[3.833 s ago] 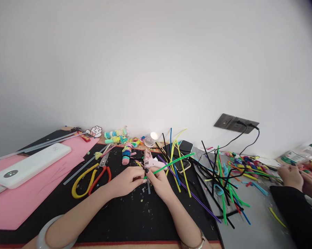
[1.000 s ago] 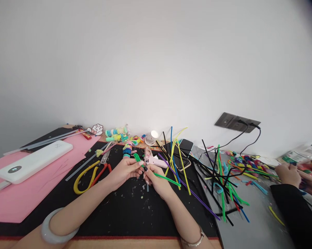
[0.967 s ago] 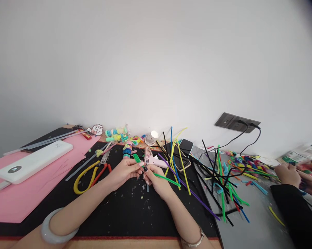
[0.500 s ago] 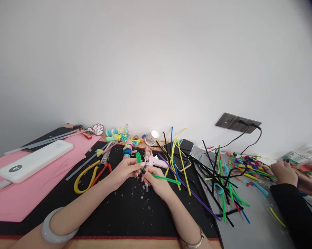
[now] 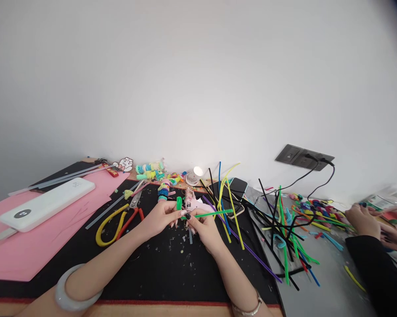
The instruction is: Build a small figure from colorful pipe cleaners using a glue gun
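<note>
Over a black mat (image 5: pixel 159 273), my left hand (image 5: pixel 160 218) pinches the coiled end of a green pipe cleaner (image 5: pixel 179 204), which stands up between its fingertips. My right hand (image 5: pixel 201 225) is closed on the same pipe cleaner's straight tail (image 5: pixel 215 214), which runs off to the right. Fingertips of both hands meet at the coil. Just behind them lies a pink glue gun (image 5: pixel 195 203).
Yellow and red pliers (image 5: pixel 117 220) lie left of my hands. A white power bank (image 5: pixel 46 204) rests on pink paper (image 5: pixel 27 246). Loose pipe cleaners (image 5: pixel 277 220) and a phone (image 5: pixel 233 191) crowd the right. Another person's hands (image 5: pixel 372 220) work at far right.
The green pipe cleaner's end has been wound into a short upright coil. Its free tail has swung from pointing down-right to nearly level. Both hands shifted slightly.
</note>
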A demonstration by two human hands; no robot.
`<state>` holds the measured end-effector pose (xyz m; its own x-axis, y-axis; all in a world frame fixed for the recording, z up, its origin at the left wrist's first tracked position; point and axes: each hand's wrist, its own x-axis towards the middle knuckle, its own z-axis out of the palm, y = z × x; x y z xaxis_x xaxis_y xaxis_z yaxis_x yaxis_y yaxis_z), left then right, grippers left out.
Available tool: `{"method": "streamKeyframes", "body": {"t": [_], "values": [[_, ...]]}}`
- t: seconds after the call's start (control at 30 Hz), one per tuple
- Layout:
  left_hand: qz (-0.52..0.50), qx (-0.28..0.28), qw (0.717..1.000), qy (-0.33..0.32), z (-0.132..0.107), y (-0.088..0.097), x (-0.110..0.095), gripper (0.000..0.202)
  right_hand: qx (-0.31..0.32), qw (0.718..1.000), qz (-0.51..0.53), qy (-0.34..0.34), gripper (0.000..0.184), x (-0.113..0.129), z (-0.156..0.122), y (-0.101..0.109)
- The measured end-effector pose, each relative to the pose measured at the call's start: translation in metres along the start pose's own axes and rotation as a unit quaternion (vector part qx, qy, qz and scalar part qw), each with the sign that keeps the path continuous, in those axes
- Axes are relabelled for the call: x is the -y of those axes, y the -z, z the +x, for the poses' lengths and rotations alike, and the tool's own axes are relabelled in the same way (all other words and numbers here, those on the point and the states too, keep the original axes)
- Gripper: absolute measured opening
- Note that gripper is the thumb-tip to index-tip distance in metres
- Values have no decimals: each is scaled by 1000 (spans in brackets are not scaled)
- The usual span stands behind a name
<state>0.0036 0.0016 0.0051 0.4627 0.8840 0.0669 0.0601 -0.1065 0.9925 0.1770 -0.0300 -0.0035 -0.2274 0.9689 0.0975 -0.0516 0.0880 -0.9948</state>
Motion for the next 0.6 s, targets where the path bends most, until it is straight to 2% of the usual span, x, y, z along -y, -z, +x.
{"method": "streamKeyframes", "body": {"t": [0.27, 0.6], "values": [[8, 120, 992, 34, -2, -1, 8, 34, 17, 997, 66, -27, 52, -9, 1, 1], [-10, 242, 968, 70, -7, 1, 2, 33, 81, 994, 64, -47, 54, -9, -2, 0]]}}
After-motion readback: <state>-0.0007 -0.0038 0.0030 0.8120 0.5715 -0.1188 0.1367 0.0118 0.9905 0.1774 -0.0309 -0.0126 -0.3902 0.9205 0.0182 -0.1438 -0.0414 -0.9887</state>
